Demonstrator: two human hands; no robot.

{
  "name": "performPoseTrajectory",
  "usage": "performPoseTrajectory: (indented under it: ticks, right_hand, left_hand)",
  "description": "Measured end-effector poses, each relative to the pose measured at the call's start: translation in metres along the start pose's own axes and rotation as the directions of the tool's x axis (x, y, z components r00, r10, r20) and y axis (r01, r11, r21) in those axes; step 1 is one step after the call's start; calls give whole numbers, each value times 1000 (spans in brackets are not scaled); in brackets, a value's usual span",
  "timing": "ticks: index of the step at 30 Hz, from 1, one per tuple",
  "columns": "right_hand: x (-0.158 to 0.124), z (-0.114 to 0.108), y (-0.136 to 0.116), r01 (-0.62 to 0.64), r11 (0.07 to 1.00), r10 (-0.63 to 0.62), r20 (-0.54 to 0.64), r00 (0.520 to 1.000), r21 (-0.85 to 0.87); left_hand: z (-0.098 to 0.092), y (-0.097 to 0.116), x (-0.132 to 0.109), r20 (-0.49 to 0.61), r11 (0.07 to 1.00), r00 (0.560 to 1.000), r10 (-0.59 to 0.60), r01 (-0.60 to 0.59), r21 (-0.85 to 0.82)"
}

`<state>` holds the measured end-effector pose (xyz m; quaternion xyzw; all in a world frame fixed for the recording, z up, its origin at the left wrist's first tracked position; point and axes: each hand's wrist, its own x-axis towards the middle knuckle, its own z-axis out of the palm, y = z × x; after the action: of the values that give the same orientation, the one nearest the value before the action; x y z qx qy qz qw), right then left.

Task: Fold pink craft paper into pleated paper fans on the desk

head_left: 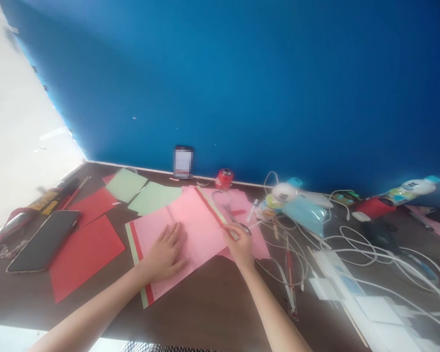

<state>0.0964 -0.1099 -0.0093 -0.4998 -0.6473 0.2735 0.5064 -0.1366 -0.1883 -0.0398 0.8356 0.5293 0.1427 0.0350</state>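
Note:
My left hand (165, 252) lies flat, fingers spread, on a large pink paper sheet (190, 220) that rests on a dark brown table (212, 303). My right hand (239, 244) is closed at the sheet's right edge, pinching a pen or pencil against a long cream ruler strip (212, 205). A pair of scissors (223, 203) lies just beyond my right hand on more pink paper. Red and green strips (139, 254) show under the pink sheet's left edge.
Red paper sheets (84, 254) and a dark phone (44, 240) lie at the left. Light green sheets (146, 193) sit behind. A red tape roll (224, 178) stands by the blue wall. White cables (370, 249), bottles (407, 190) and a blue pack (304, 212) crowd the right.

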Motion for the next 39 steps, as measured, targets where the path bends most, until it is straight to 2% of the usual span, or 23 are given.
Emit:
performPoseTrajectory:
  ticks: [2,6,11,13,16,20,22,23,25,26,27,28,29,30,31,32,33,34,36,37,39]
  right_hand:
    - [-1,0,0,5,1000,-5,-29,1000,-9]
    - [-4,0,1,13,999,-16,-97,995,-30]
    - [-7,-2,5,-49,999,49,-167,985,1]
    - [-7,-3,6,-80,996,85,-120,989,48]
    - [-5,-5,6,-107,989,106,22,994,97]
    - [-5,-7,2,-182,974,152,203,967,136]
    - [-7,-8,-2,-253,947,168,365,916,199]
    - [-9,-8,-4,-301,924,160,476,865,237]
    - [-12,-9,-7,-398,871,104,684,722,288]
    - [-13,-10,-7,-427,852,64,750,658,302]
    - [-14,-10,-7,-435,844,32,780,625,314]
    - [-14,-11,-5,-422,845,18,770,638,330]
    - [-12,-11,-2,-388,854,24,720,693,346]
    - [-11,-11,3,-338,873,48,626,778,353]
    - [-8,-10,8,-278,897,85,485,870,343]
    - [-5,-9,13,-225,926,119,329,937,304]
    - [-1,-8,17,-186,948,141,181,973,259]
    - [2,-7,22,-162,961,148,77,986,223]
    - [7,-6,27,-139,970,142,-1,990,199]
    - [10,-7,29,-117,974,117,12,993,196]
    - [12,-10,30,-29,985,7,130,992,169]
  left_hand:
    - [-1,6,-1,-5,1000,1000,-3,3,-15]
    - [-5,15,-3,74,998,995,66,-64,-26]
    - [-4,6,-3,76,997,995,70,-73,37]
    - [-5,-2,-2,49,998,998,34,-37,55]
    - [-10,-13,-1,16,997,999,-45,44,61]
    - [-16,-10,0,-43,996,995,-93,94,10]
    - [-13,-4,1,-75,996,994,-79,76,-41]
    - [-10,-1,1,-85,995,993,-77,72,-63]
    - [-3,2,1,-78,992,993,-87,80,-98]
    - [-1,2,1,-62,989,993,-97,89,-115]
    - [0,0,0,-41,986,993,-108,101,-135]
    - [-1,-2,0,-17,981,993,-113,108,-159]
    - [-4,-4,0,4,977,994,-106,105,-186]
    - [-9,-7,-1,24,973,996,-81,84,-216]
    - [-14,-9,-1,43,967,999,-34,43,-250]
    - [-20,-11,0,58,958,998,35,-17,-286]
    - [-26,-12,1,77,942,990,120,-88,-325]
    - [-30,-13,2,95,917,974,204,-156,-366]
    - [-35,-14,5,129,869,938,322,-238,-435]
    - [-36,-14,7,144,854,927,347,-249,-457]
    - [-35,-18,9,172,851,923,343,-228,-473]
